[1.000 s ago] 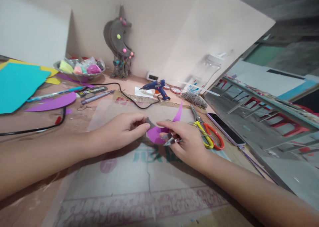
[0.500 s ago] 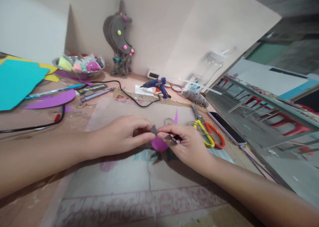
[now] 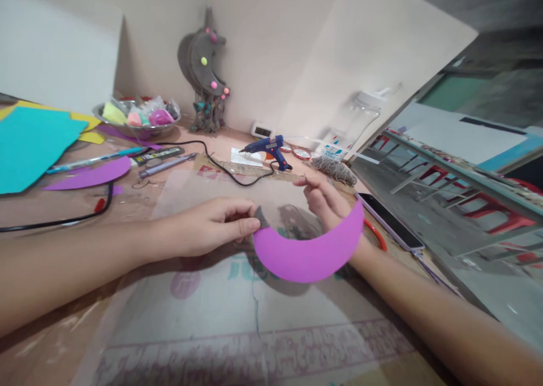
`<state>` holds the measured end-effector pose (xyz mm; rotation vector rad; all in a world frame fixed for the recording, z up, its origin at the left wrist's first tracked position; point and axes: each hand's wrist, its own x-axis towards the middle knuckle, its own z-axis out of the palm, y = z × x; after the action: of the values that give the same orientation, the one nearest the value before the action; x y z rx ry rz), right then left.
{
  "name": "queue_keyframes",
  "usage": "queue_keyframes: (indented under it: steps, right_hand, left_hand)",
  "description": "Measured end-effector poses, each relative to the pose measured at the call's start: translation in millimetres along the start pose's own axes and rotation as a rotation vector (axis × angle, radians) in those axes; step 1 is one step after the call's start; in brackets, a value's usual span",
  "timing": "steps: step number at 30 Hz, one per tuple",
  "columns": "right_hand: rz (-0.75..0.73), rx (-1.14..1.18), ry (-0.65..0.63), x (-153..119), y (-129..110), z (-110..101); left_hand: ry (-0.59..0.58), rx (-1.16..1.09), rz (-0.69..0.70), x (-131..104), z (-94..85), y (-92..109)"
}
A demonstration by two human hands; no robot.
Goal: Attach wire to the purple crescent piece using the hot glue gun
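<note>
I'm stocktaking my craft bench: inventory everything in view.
Crescent: one, purple, centre
Moon ornament: one, grey, back wall
Bowl: one, silver, back left
Glue gun: one, blue, back centre
Display: one, white, back centre
Sheets: several, cyan, yellow, left
Cutout: one, purple, left
Pen: one, blue, left
Yarn: one, grey, back right
Bottle: one, clear, back right
Phone: one, black, right
Handle: one, orange, right
Stools: several, red, background
Left hand: one, holding crescent
Right hand: one, behind crescent

The bench (image 3: 38,346) has one glue gun (image 3: 267,145), one phone (image 3: 390,221), one bowl (image 3: 138,128) and one bottle (image 3: 360,115). Two rings (image 3: 301,154) lie near its back edge.
</note>
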<state>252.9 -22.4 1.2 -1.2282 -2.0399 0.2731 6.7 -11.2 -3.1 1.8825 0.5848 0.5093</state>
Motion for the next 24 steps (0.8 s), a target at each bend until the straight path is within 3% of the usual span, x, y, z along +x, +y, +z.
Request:
queue_keyframes:
  steps: [5, 9, 12, 18, 24]
  right_hand:
    - [-0.248, -0.100, -0.175, -11.1, -27.5, 7.5]
    - [-0.352, -0.178, -0.139, -14.0, -30.2, 10.0]
    - [-0.378, -0.175, -0.105, -14.5, -24.7, 11.5]
    - [-0.361, -0.157, -0.139, -14.4, -22.2, 11.1]
    - [-0.434, -0.226, -0.163, -9.8, -24.4, 11.9]
  left_hand:
    - [0.048, 0.041, -0.001, -0.9, -0.4, 2.9]
    - [0.072, 0.143, 0.001, -2.3, -0.9, 3.9]
    - [0.084, 0.152, 0.017, -2.6, -0.8, 3.8]
    - [0.091, 0.150, 0.025, -2.9, -0.6, 2.3]
    - [0.083, 0.095, 0.004, -2.2, 0.4, 1.8]
